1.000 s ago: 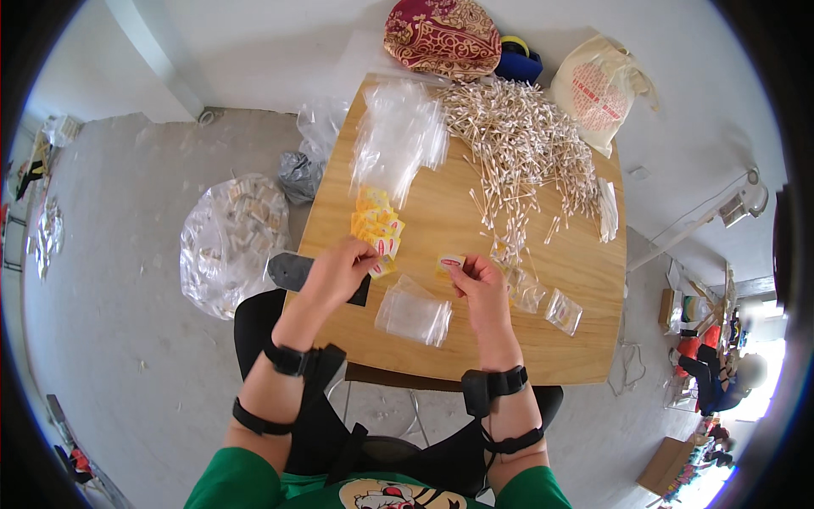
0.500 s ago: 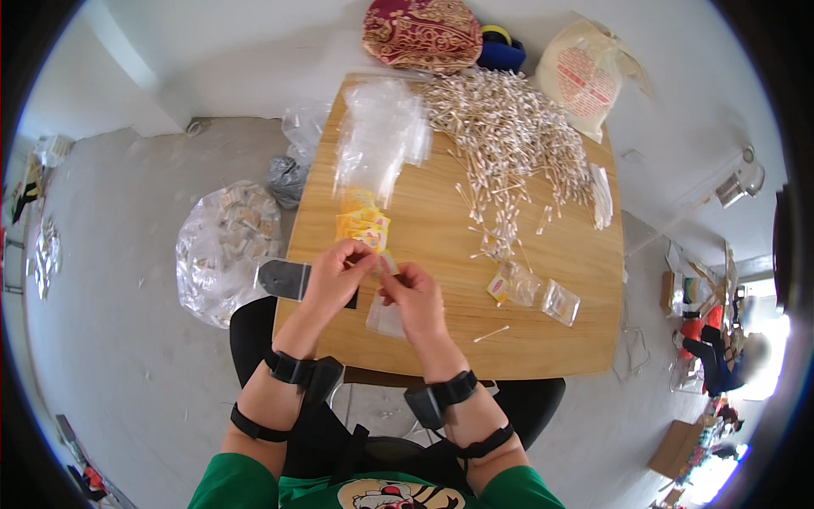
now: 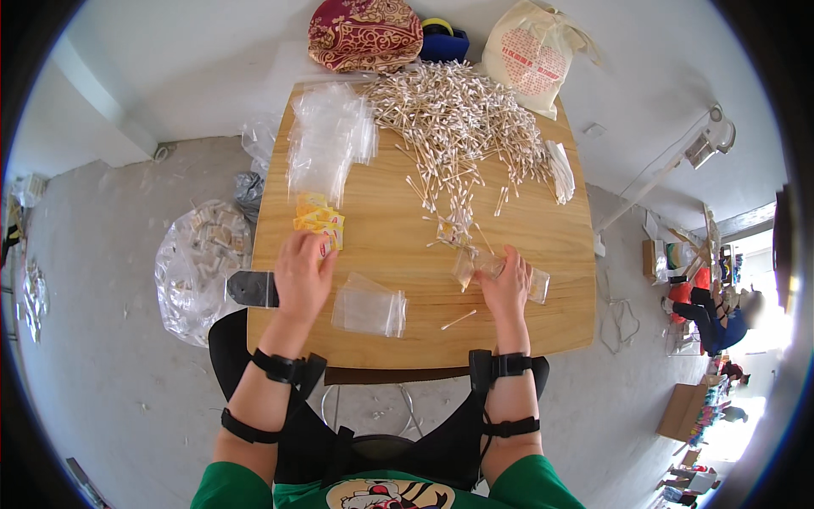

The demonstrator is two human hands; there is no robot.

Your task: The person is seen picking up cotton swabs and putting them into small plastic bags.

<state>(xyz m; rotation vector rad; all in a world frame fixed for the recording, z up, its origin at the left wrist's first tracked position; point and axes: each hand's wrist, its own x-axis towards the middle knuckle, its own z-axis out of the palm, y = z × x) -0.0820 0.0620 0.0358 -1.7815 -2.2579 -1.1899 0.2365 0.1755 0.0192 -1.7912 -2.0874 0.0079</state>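
Wooden table [image 3: 381, 242] sat in the middle, person seated at the near edge. Big loose heap of cotton swabs [image 3: 458, 119] covered its far side and trailed toward the right hand. Clear plastic sack [image 3: 199, 271], full of packed pieces, was on the floor left of the table. Stack of large clear bags [image 3: 326, 140] lay far left on the tabletop. Red-and-gold patterned fabric bundle [image 3: 365, 36] and cream cloth bag [image 3: 530, 59] stood behind the heap.

Left hand [image 3: 303, 276]: palm down, fingers bent over the near end of the yellow packets [image 3: 318, 214]; couldn't tell if it gripped one. Right hand [image 3: 507, 284]: fingers apart and half-curled over the small clear packets [image 3: 538, 289]; grip couldn't be told either. Small empty-looking clear bags [image 3: 369, 307] lay between the hands. Dark flat strip [image 3: 250, 289] jutted past the table's left edge beside the left hand. Single cotton swab [image 3: 459, 320] lay near the front edge, apart from the heap.
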